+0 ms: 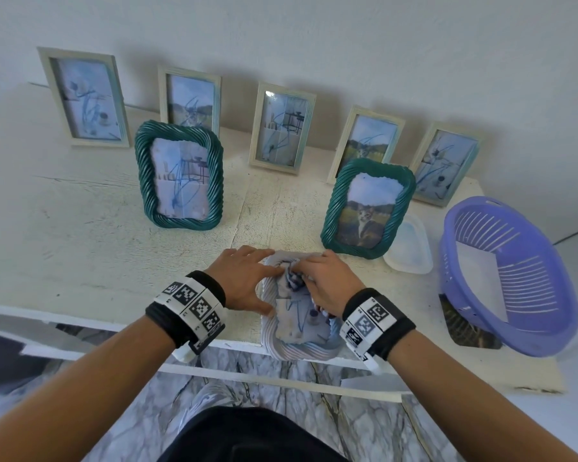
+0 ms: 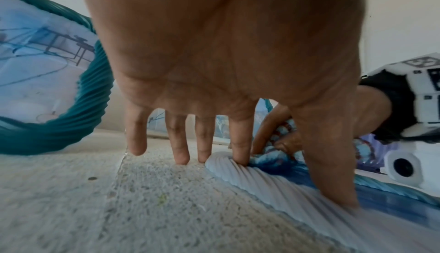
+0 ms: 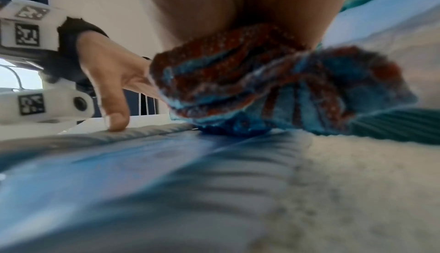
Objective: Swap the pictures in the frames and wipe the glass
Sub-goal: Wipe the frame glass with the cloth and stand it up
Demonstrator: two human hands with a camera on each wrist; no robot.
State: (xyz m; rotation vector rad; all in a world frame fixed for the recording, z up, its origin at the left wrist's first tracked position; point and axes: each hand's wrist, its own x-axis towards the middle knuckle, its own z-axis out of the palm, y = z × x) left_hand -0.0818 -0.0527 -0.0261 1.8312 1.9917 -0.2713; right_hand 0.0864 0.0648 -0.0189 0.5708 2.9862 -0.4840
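Observation:
A pale ribbed picture frame (image 1: 302, 348) lies flat at the table's front edge, glass up, over a scribbled picture. My left hand (image 1: 244, 278) presses on its left rim with straight, spread fingers (image 2: 240, 153); the thumb (image 3: 114, 106) rests on the rim (image 3: 147, 132). My right hand (image 1: 327, 285) grips a bunched blue-and-red cloth (image 1: 292, 278) and holds it down on the glass near the frame's far end. In the right wrist view the cloth (image 3: 273, 87) bulges out under my palm and is blurred.
Two teal twisted frames stand behind, one left (image 1: 180, 175) and one right (image 1: 367, 208). Several pale frames (image 1: 282, 128) lean along the wall. A clear plastic tub (image 1: 409, 245) and a purple basket (image 1: 508, 281) sit at the right. The table edge (image 1: 114, 325) is close.

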